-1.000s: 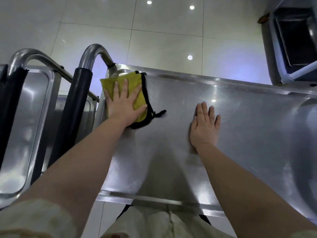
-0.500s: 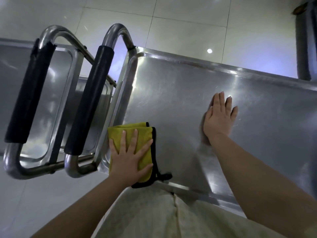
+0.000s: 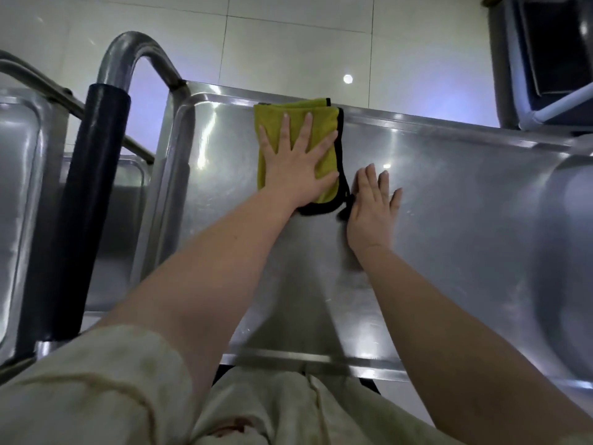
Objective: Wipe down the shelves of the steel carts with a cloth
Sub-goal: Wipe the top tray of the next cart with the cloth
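Note:
A yellow cloth with a black edge lies folded on the top shelf of a steel cart, up against the shelf's far rim. My left hand presses flat on the cloth with fingers spread and straight. Just to the right of the cloth, my right hand rests flat on the bare steel, fingers straight, its inner edge touching the cloth's black loop.
The cart's tubular handle with a dark grip rises at the left. A second steel cart stands beyond it at the far left. A dark bin in a white-framed stand sits at the top right on the pale tiled floor.
My left hand has pushed the cloth from the shelf's near left corner to the far rim and rightward, next to my right hand, which stayed flat on the steel.

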A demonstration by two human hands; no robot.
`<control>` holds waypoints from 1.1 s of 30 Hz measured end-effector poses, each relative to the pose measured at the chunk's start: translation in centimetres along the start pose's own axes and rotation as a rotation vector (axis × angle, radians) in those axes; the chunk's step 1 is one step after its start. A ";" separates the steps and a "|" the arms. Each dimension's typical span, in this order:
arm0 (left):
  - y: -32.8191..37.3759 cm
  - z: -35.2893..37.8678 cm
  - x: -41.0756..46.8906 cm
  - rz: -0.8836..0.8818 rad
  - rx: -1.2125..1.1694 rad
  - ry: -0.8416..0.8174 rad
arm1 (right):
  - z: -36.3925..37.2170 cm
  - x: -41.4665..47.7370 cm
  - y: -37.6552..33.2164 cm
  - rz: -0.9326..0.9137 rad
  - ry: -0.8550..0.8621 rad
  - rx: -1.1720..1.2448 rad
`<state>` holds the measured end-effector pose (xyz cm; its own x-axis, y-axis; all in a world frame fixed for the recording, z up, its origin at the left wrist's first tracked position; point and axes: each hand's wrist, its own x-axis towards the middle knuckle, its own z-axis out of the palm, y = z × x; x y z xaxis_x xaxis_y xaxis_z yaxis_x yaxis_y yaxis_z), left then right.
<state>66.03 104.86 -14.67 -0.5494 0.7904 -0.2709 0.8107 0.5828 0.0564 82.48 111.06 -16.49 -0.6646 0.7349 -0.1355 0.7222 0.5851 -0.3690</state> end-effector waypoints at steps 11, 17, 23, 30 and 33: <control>4.0 6.0 -23.4 0.277 -0.056 -0.023 | -1.0 -0.7 -0.2 -0.006 -0.134 -0.037; 5.4 5.6 -23.4 0.215 -0.053 -0.072 | -3.3 -1.7 3.5 -0.048 -0.255 -0.378; 5.5 3.3 -15.6 0.216 -0.007 -0.008 | -5.2 -2.6 9.0 0.045 -0.244 -0.336; 8.0 -0.6 2.2 0.078 0.004 -0.024 | -4.7 -1.9 9.9 0.013 -0.203 -0.339; 9.5 -1.1 5.5 0.022 -0.014 -0.013 | -4.7 -1.5 10.0 0.006 -0.183 -0.317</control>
<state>70.51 114.91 -14.58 -0.5285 0.8009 -0.2815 0.8197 0.5677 0.0763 91.62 117.42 -15.70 -0.6626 0.6821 -0.3093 0.7308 0.6792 -0.0679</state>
